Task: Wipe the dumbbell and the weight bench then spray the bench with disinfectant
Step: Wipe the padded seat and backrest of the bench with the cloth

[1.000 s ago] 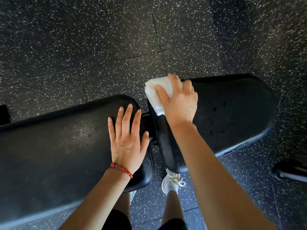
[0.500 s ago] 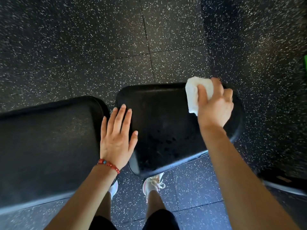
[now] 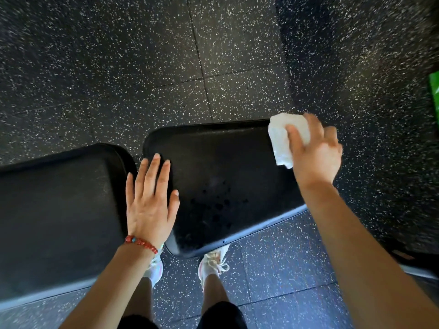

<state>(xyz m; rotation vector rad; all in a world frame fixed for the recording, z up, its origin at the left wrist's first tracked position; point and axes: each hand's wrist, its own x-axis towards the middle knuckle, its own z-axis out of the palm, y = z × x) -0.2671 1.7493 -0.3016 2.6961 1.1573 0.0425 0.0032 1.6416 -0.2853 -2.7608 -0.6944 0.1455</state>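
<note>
**Bench wipe reaches the seat pad's far right corner**

Bench (image 3: 221, 176) padding, matte black and dotted with dark damp spots near its middle, stands low over the speckled floor (image 3: 142, 67). The right hand (image 3: 313, 150), fingers closed around a folded white cloth (image 3: 285, 136), has swept from the gap between the pads to the far right corner, suggesting this pad is nearly covered. The left hand (image 3: 149, 200) stays flat and open, bridging both pads.

No text, label, brand, number or sign can be read anywhere. The green object (image 3: 434, 91) at the 3 o'clock edge carries a pale mark, but it is cut off and too blurred to read.
</note>
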